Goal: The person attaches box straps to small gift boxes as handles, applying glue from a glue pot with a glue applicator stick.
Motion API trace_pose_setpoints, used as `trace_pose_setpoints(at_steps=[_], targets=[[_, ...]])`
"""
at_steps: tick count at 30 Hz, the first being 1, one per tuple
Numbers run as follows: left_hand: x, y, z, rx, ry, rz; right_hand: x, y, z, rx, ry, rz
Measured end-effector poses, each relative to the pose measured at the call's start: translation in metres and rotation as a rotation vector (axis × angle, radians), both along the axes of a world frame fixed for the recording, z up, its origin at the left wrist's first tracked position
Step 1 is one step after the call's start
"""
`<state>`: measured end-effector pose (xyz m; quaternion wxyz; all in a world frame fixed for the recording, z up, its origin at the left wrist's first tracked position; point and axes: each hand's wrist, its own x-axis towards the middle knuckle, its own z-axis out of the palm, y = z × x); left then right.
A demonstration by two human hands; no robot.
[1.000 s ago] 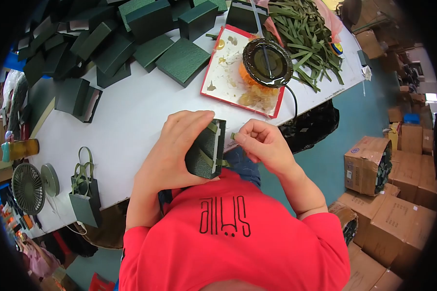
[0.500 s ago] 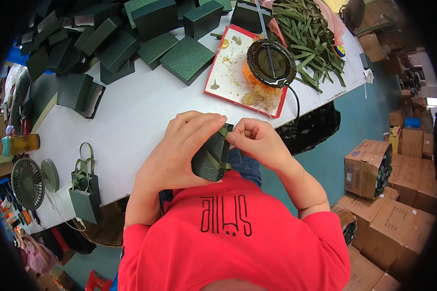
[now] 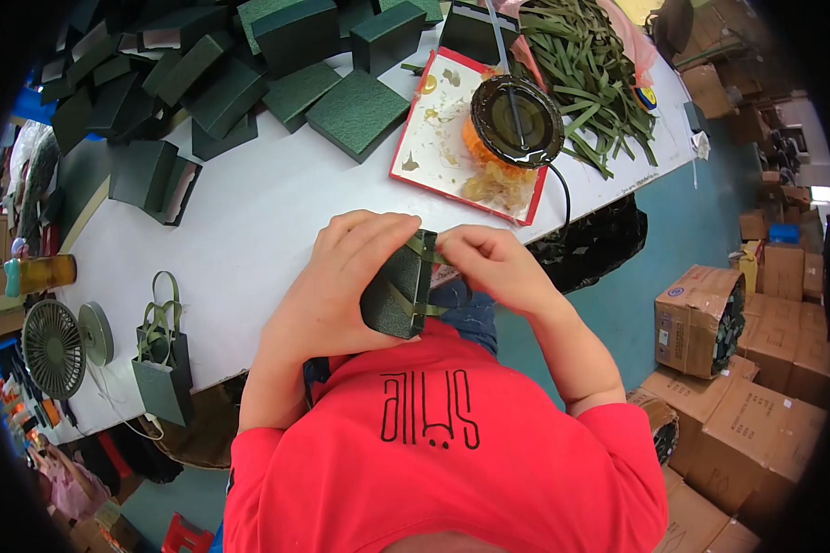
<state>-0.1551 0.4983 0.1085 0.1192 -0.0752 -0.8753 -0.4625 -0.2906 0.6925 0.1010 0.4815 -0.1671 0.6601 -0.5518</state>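
Note:
My left hand (image 3: 330, 286) is wrapped round a small dark green box (image 3: 393, 293) in front of my chest, thumb below and fingers over the top. Olive-green ribbon (image 3: 420, 311) runs across the box's right edge, and part of it spans towards my right hand (image 3: 496, 265). That hand is closed in a pinch on the ribbon just beside the upper right corner. Its fingertips hide the ribbon's end. To the left, a finished-looking green bag (image 3: 163, 376) with ribbon handles stands near the table edge.
Many green boxes (image 3: 358, 115) are heaped at the back left. A pot of dark liquid (image 3: 516, 120) with a stick stands on a stained, red-rimmed tray (image 3: 416, 170); its cord hangs at the right. Beyond lies a pile of green ribbons (image 3: 586, 69). A fan (image 3: 51, 348) stands at left.
My right hand has moved slightly right, away from the box edge, drawing the ribbon outward. The box has turned a little in my left hand, showing more of its ribboned side.

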Motion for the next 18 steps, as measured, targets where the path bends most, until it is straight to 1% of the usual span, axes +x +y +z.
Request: trace_pose_setpoints(at_steps=[2, 5, 8, 11, 12, 15, 16, 17, 18], targets=[[0.001, -0.002, 0.001, -0.009, 0.000, 0.012, 0.000, 0.006, 0.001, -0.047, -0.022, -0.104], [0.000, -0.002, 0.001, -0.005, 0.005, 0.014, -0.001, 0.011, -0.010, -0.071, 0.140, -0.167], [-0.001, -0.002, 0.003, -0.005, -0.003, 0.015, 0.001, 0.013, -0.009, -0.086, 0.148, -0.219], [0.002, -0.004, 0.004, -0.049, -0.026, 0.064, 0.006, 0.011, -0.016, -0.279, 0.249, -0.424], [0.005, -0.007, 0.003, -0.071, -0.035, 0.090, 0.003, 0.015, -0.012, -0.258, 0.248, -0.463], [0.021, -0.022, -0.001, -0.176, -0.093, 0.269, -0.016, 0.026, -0.016, -0.259, 0.488, -0.625], [0.028, -0.029, -0.003, -0.216, -0.097, 0.335, -0.028, 0.033, -0.014, -0.229, 0.557, -0.689], [0.038, -0.035, -0.003, -0.269, -0.121, 0.424, -0.042, 0.039, -0.015, -0.218, 0.562, -0.788], [0.053, -0.044, -0.003, -0.328, -0.162, 0.514, -0.060, 0.047, -0.016, -0.151, 0.667, -0.829]])
